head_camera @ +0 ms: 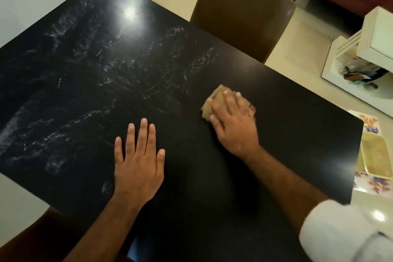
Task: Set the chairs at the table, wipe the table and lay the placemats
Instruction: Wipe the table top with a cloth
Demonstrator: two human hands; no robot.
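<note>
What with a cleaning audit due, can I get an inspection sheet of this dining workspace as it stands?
Surface: black table, whitish smears over its left and far parts; the right part looks even.
Job's things: tan cloth on the table under the right hand; brown chair at the far edge; floral mats, likely the placemats, off the table at right.
Clutter: gold tray on the mats.
Grips: left hand flat on the table, fingers straight; right hand presses the cloth.
Cables: nothing seen.
Surroundings: pale floor; white shelf at right, holding small items I cannot identify.
</note>
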